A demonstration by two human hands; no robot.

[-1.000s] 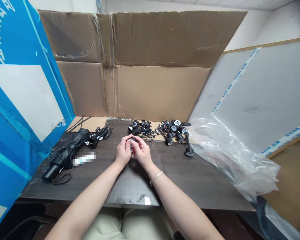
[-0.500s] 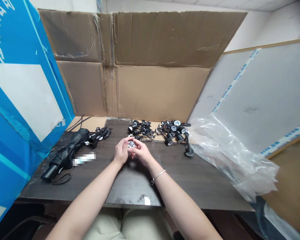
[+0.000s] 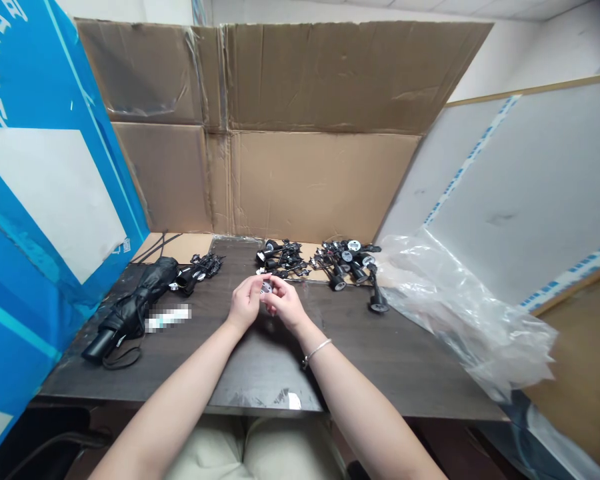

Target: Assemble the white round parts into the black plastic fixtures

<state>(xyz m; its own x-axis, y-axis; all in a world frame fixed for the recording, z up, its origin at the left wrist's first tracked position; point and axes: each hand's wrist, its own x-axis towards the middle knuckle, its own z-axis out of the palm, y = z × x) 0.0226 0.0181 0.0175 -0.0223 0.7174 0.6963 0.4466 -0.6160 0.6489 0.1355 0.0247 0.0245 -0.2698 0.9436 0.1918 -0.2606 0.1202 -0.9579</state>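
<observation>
Over the middle of the dark table, my left hand (image 3: 246, 301) and my right hand (image 3: 285, 303) meet, fingers curled around one small black part with a round pale face (image 3: 266, 287). Much of that part is hidden by my fingers. Just beyond my hands lies a small heap of black parts (image 3: 283, 257) with thin stems. To its right is a bigger pile of similar black parts (image 3: 347, 260), some showing round silvery faces. One single black part with a round end (image 3: 379, 303) lies in front of that pile.
A folded black umbrella (image 3: 135, 300) lies on the left, beside another bunch of black parts (image 3: 197, 272) and a blurred white packet (image 3: 169, 318). Clear plastic sheeting (image 3: 460, 307) covers the right side. Cardboard (image 3: 320, 187) stands along the back of the table (image 3: 380, 367).
The round face between my hands has turned and shows narrower now. My fingers have shifted slightly to the right around it.
</observation>
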